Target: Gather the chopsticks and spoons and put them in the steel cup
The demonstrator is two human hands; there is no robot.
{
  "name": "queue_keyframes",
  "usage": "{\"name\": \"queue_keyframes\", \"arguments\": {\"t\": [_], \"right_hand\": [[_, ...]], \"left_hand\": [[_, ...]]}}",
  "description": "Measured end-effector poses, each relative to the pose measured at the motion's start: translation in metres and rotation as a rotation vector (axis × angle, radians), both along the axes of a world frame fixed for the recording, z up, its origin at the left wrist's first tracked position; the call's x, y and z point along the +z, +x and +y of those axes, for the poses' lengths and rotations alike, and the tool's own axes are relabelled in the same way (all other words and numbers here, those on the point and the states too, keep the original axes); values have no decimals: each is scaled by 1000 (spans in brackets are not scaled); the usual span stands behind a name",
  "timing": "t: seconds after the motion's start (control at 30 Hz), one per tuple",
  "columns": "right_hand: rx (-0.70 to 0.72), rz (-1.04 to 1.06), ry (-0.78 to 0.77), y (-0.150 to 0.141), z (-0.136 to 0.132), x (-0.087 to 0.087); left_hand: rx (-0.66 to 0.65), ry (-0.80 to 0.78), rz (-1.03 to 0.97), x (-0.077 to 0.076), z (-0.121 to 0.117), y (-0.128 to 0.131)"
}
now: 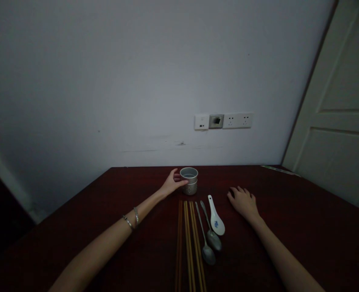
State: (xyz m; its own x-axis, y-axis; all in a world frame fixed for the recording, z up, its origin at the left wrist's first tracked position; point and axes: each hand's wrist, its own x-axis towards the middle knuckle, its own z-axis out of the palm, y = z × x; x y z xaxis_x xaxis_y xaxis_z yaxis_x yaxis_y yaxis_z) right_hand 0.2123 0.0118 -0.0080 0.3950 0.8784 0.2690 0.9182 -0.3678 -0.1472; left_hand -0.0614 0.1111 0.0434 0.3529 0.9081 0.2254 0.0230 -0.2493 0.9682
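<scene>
My left hand (174,183) is at the left side of a silvery metal cup (191,188), thumb across its front and fingers curled against its rim side. The cup stands upright with its mouth up. In front of it lie brown and yellowish chopsticks (188,243), side by side. Right of them are two metal spoons, one long-handled (209,255) and one overlapping its neighbour's side (214,241), then a white ceramic spoon (217,224) with a blue mark. My right hand (243,201) rests palm down on the table, fingers loosely bent and apart, holding nothing.
The dark red table (136,259) meets a pale wall (136,81) at its far edge. Sockets and switch plates (237,121) are on the wall. A thin strip (279,170) lies near the far right corner, beside a white panelled door (340,121).
</scene>
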Motion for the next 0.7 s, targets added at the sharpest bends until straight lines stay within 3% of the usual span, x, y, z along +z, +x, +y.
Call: {"name": "queue_keyframes", "arguments": {"t": [0.1,0.2,0.33,0.47,0.7], "right_hand": [[9,0,3,0,-1,0],[11,5,7,-1,-2,1],[8,19,-5,-1,-3,1],[10,17,-6,0,-4,0],[30,2,29,-1,-7,0]], "left_hand": [[75,79,51,4,-2,-16],[130,224,256,12,-13,-31],[30,384,666,19,-42,-42],[-68,355,918,14,-69,-45],[5,305,1048,13,-91,-41]]}}
